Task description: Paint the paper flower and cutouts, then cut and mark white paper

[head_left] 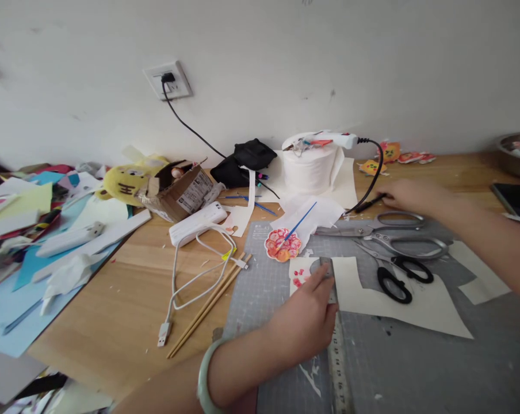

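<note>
My left hand (307, 313), with a pale green bangle on its wrist, presses its fingertips on a steel ruler (338, 368). The ruler runs front to back over cream paper (389, 310). Left of the fingers, a piece of paper with red painted marks (300, 277) lies partly under the hand. At the back right, my right hand (409, 195) has its fingers closed on the end of a slim black pen-like tool (372, 202); its tip kind is unclear. Silver scissors (415, 247) and black-handled scissors (393, 286) lie between the hands.
A grey cutting mat (415, 368) covers the front right. A painted flower cutout (281, 246) and a blue brush (301, 221) lie by a tissue roll (307, 169). A white cable (176, 287), chopsticks (208, 307), a cardboard box (191, 192) and heaped papers (10, 310) occupy the left.
</note>
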`<state>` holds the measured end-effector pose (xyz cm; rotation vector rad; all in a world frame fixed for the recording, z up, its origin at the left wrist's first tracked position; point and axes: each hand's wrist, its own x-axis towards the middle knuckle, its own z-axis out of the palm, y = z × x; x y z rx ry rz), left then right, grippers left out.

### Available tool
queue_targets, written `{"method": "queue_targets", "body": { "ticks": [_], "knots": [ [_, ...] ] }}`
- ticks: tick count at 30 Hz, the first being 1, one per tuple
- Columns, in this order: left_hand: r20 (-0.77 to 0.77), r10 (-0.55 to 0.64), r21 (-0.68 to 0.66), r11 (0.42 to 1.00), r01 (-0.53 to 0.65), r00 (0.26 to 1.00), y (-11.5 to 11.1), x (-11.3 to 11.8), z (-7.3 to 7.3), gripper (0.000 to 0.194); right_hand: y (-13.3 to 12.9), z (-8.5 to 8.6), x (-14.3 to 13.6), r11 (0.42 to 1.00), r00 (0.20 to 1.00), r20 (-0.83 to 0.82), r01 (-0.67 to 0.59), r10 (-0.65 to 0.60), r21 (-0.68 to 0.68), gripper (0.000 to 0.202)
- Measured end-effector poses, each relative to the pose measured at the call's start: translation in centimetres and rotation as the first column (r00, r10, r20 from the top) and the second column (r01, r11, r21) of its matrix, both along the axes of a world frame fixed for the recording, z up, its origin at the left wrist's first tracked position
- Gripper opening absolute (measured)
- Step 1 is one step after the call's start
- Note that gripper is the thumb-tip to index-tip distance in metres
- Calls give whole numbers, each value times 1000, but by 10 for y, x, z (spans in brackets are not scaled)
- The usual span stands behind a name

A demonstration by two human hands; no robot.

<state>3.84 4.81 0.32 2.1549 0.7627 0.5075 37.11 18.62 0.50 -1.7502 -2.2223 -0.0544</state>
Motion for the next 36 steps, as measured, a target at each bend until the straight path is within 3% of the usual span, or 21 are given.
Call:
{"method": "queue_targets", "body": {
  "ticks": [4,6,9,13,17,23,30,36],
  "knots": [
    [41,13,-54,998,-11,999,0,-2,-2,40,-36,25,0,991,993,-91,88,-79,96,30],
    [47,22,-78,997,-18,999,0,-3,-3,39,-59,39,-4,973,973,-182,173,-143,156,23],
    [25,20,-91,996,-17,999,1,-4,-3,37,-92,45,-29,934,906,-365,301,-216,194,14],
    [-7,17,-65,998,-17,1000,2,-3,-3,34,-126,21,-97,933,710,-676,348,-197,94,15],
    [-9,30,-33,999,-30,1000,2,-1,-5,31,-146,-9,-155,984,535,-833,166,-137,-55,25],
    [-56,-1,19,1000,2,998,3,-1,-4,34,-154,-25,-160,978,288,-935,33,-206,-206,26],
    [-55,15,71,997,-11,998,2,0,-5,31,-151,-31,-147,965,269,-929,7,-256,-264,28],
    [-85,-4,81,997,11,996,3,-1,-4,31,-148,-27,-147,967,369,-899,3,-238,-254,27]
  ]
}}
